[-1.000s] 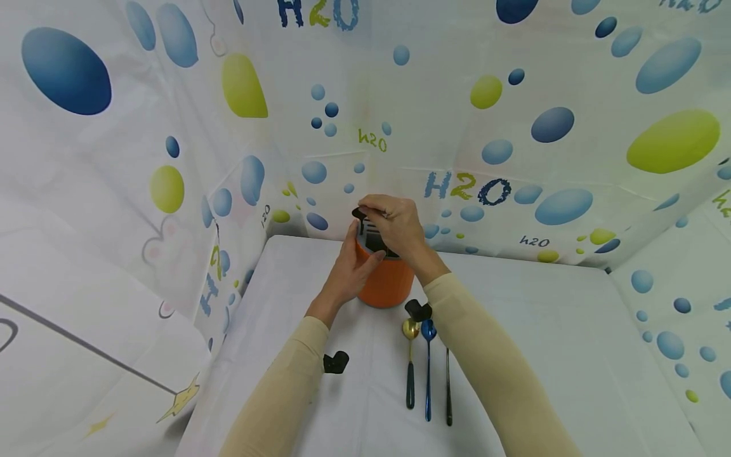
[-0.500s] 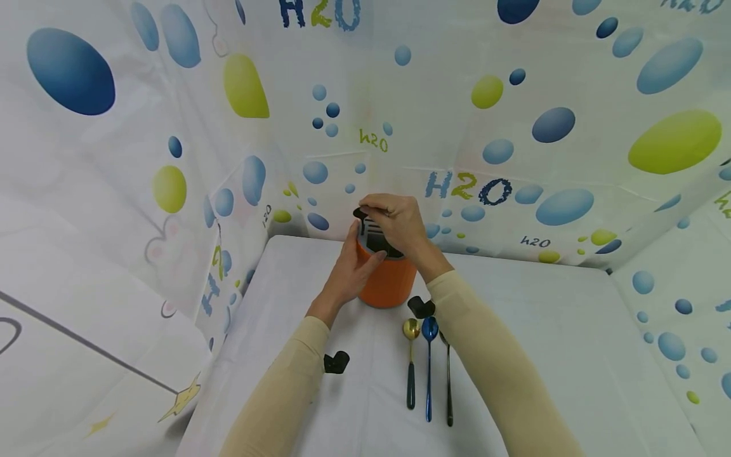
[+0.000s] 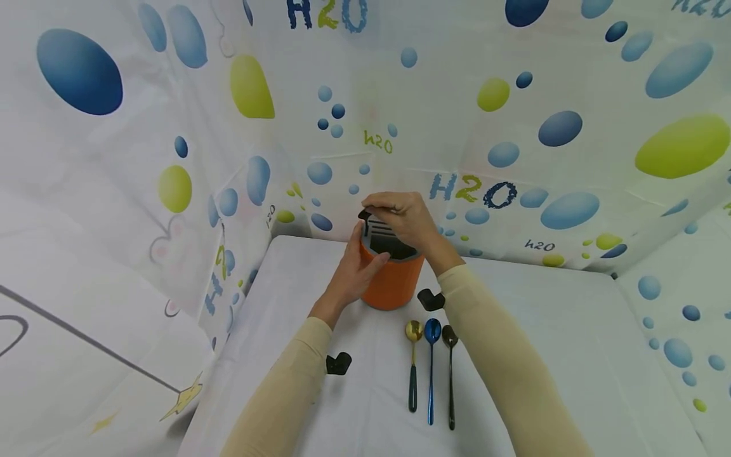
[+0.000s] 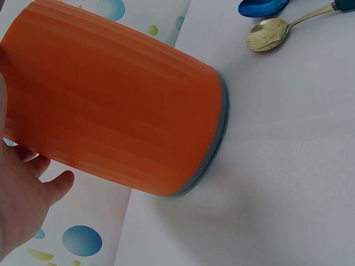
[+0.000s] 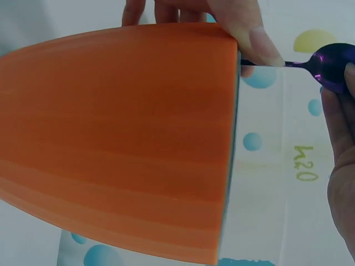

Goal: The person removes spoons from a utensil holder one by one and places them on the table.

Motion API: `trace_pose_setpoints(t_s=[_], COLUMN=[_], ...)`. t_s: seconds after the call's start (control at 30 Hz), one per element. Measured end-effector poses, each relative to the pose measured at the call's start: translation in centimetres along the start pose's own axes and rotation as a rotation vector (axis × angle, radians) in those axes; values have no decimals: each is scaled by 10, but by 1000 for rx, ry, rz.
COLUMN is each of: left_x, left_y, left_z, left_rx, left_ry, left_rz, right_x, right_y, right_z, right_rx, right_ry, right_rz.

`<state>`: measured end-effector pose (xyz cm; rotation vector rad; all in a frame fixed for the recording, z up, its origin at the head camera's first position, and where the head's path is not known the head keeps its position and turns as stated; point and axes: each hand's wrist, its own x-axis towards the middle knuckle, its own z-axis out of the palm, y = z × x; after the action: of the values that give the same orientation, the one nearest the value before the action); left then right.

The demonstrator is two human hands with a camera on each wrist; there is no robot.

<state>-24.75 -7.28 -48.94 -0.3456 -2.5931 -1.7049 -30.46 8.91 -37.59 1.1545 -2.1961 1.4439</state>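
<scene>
An orange utensil holder [image 3: 394, 282] with a grey slotted insert [image 3: 384, 230] stands near the back of the white table. My left hand [image 3: 349, 273] grips its left side, thumb over the front rim and fingers behind the wall. Above the opening, my right hand [image 3: 407, 219] pinches a dark purple spoon [image 5: 330, 66] by its bowl, which points up. The spoon's thin handle runs down at the holder's rim, beside the left thumb [image 5: 263, 47] in the right wrist view. The handle's lower end is hidden by the holder.
In front of the holder lie three spoons side by side: a gold one [image 3: 414, 331] with a green handle, a blue one [image 3: 432, 330] and a dark one [image 3: 450, 336]. A patterned cloth wall [image 3: 377, 101] rises close behind the table's back edge.
My right wrist and forearm have shifted slightly right, uncovering the holder's opening and the dark spoon on the table. Both hands keep their holds; the view has shifted a little.
</scene>
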Motion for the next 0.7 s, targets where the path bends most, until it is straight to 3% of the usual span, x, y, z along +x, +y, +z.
trace_pose_setpoints(t_s=[0.7], left_x=[3], left_y=[1], left_z=[5], left_rx=[11], left_ry=[18], left_rz=[-2], right_x=[12], right_y=[0], right_z=[-20], right_rx=[36], right_ry=[-113], right_rz=[37])
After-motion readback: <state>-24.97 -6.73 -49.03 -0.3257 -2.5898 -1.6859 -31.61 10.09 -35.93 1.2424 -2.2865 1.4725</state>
